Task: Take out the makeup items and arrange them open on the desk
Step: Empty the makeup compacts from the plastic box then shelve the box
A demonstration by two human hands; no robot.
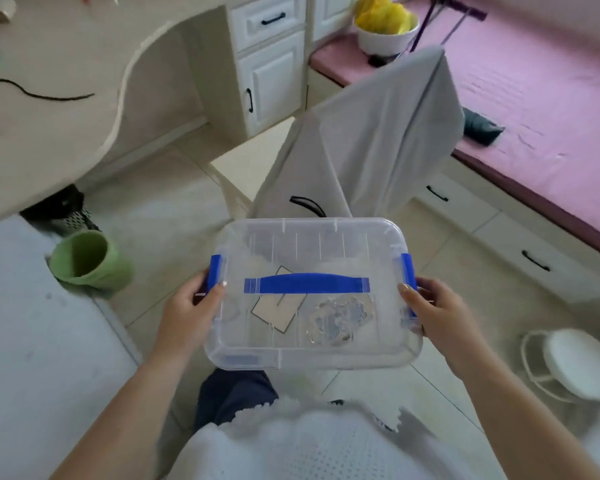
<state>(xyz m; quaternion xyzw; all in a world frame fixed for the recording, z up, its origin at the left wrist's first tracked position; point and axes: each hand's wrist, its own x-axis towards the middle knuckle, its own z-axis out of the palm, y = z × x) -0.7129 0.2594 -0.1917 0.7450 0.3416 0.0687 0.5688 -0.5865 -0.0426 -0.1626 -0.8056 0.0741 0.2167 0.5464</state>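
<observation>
Tiled floor [160,202] lies open beneath; curved desk [49,140] edge far left; left hand [191,306] and right hand [437,310] clamp the lidded clear box [312,344] between them.

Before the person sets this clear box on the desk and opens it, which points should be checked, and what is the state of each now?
1. Left hand grips the storage box side: ok.
2. Right hand grips the opposite side: ok.
3. Lid with blue handle closed: ok.
4. Blue latches locked: cannot tell.
5. Box over the desk: not ok, it is over the floor.
6. Contents are makeup: cannot tell.
</observation>
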